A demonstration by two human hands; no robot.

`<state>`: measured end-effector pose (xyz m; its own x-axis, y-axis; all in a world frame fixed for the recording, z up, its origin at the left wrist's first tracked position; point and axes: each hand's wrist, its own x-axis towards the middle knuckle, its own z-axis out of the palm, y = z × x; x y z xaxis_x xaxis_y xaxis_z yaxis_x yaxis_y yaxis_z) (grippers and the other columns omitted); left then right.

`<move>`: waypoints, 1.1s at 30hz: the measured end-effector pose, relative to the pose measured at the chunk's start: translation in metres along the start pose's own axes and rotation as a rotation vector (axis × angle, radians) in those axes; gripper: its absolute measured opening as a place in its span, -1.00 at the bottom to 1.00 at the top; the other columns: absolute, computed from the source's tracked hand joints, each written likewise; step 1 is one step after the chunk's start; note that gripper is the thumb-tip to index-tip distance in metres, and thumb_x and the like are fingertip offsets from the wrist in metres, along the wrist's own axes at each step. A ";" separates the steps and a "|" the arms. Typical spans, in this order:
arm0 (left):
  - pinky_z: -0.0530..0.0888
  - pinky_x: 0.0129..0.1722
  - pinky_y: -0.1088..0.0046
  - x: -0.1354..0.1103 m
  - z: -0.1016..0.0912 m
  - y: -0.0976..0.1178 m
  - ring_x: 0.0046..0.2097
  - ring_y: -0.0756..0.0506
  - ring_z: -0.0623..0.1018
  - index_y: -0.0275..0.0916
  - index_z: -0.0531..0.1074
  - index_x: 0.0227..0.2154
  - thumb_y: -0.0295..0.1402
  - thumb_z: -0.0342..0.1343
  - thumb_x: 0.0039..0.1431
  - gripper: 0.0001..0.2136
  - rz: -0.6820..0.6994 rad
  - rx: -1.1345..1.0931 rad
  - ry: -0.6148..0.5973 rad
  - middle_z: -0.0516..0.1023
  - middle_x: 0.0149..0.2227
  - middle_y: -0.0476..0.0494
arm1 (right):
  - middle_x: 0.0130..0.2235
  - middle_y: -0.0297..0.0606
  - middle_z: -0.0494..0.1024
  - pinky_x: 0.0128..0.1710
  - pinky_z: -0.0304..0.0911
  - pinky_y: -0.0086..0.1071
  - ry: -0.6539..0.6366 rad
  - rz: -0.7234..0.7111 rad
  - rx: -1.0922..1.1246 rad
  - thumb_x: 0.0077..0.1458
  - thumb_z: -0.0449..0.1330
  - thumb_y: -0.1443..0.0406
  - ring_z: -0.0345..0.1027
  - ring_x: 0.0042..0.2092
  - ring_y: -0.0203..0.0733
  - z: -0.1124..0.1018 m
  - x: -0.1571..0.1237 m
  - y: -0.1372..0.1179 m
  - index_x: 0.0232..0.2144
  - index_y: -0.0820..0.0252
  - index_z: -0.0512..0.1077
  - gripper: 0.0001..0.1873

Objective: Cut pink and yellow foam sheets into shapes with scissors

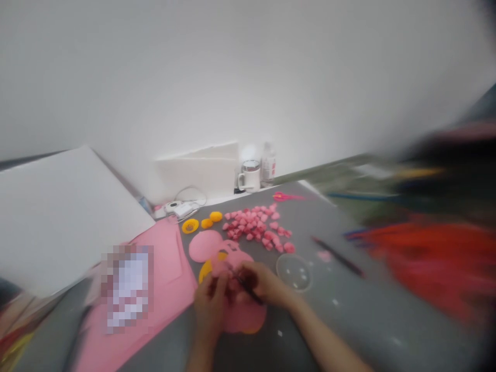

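My left hand [211,294] is closed on a small pink piece [220,267], its fingertips pinched together. In my right hand [258,281] is a slim dark tool [250,290], blurred, with its tip close to the pink piece; its exact kind I cannot make out. Beneath both hands lies a larger rounded pink shape [244,316] with yellow showing at its edge. A pink oval cutout [205,246] rests just beyond the left hand. Further off is a heap of small folded pink pieces [250,225].
Pink sheets [170,299] lie at the left beside a white board [65,217]. Yellow rolls [189,226], scissors [284,197], a mug [250,176] and a bottle [268,165] stand or lie further back. At right are a clear disc [293,272], a dark pen-like stick [339,257] and red material [426,263].
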<state>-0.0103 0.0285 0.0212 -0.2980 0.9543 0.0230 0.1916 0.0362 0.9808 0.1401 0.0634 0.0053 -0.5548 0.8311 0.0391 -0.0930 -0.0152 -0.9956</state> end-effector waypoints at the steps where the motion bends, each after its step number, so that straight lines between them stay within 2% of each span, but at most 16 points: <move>1: 0.33 -0.62 0.54 0.000 0.000 0.000 -0.55 -0.03 0.44 -0.27 0.46 -0.58 -0.05 0.11 -0.05 -0.66 0.005 0.002 -0.005 0.46 -0.63 -0.06 | -0.50 -0.44 0.34 -0.51 0.11 -0.49 0.007 -0.009 -0.024 -0.31 0.40 0.22 0.17 -0.46 -0.34 -0.001 0.000 -0.001 -0.38 0.20 0.34 -0.58; 10: 0.24 -0.67 0.56 -0.001 -0.001 0.001 -0.66 0.04 0.31 -0.27 0.36 -0.63 -0.10 0.11 -0.02 -0.68 -0.067 -0.058 -0.149 0.32 -0.74 0.05 | -0.55 -0.49 0.29 -0.56 0.01 -0.53 0.008 -0.042 -0.135 -0.32 0.40 0.29 0.11 -0.50 -0.39 -0.014 -0.004 -0.003 -0.38 0.21 0.36 -0.60; 17: 0.22 -0.66 0.59 -0.003 0.001 0.004 -0.66 0.08 0.28 -0.26 0.27 -0.68 -0.14 0.11 0.01 -0.68 -0.089 -0.179 -0.085 0.28 -0.72 0.08 | -0.58 -0.50 0.27 -0.57 0.01 -0.54 -0.001 -0.007 -0.159 -0.34 0.40 0.29 0.11 -0.52 -0.40 -0.015 -0.005 -0.010 -0.43 0.23 0.35 -0.63; 22: 0.25 -0.64 0.58 -0.002 0.001 0.000 -0.64 0.06 0.30 -0.24 0.29 -0.64 -0.13 0.10 0.01 -0.69 -0.076 -0.178 -0.032 0.29 -0.69 0.08 | -0.58 -0.49 0.29 -0.59 0.02 -0.55 0.002 0.010 -0.147 -0.33 0.39 0.29 0.11 -0.53 -0.40 -0.013 -0.005 -0.012 -0.45 0.23 0.35 -0.65; 29: 0.28 -0.62 0.55 -0.002 0.000 0.000 -0.61 0.02 0.34 -0.23 0.30 -0.64 -0.07 0.03 0.04 -0.66 -0.016 -0.039 0.020 0.33 -0.68 0.03 | -0.58 -0.49 0.30 -0.60 0.02 -0.55 0.001 0.036 -0.182 -0.34 0.40 0.28 0.12 -0.53 -0.40 -0.010 -0.005 -0.009 -0.46 0.23 0.38 -0.66; 33: 0.29 -0.58 0.56 -0.001 -0.003 -0.002 -0.59 0.01 0.34 -0.22 0.32 -0.65 -0.09 0.02 0.05 -0.66 0.030 0.082 0.009 0.33 -0.69 0.03 | -0.55 -0.48 0.30 -0.57 0.04 -0.54 0.004 0.018 -0.188 -0.37 0.41 0.27 0.12 -0.51 -0.38 -0.010 -0.005 -0.005 -0.39 0.21 0.39 -0.59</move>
<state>-0.0128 0.0265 0.0196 -0.2996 0.9525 0.0540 0.2761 0.0324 0.9606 0.1512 0.0652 0.0090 -0.5518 0.8337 0.0210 0.0736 0.0737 -0.9946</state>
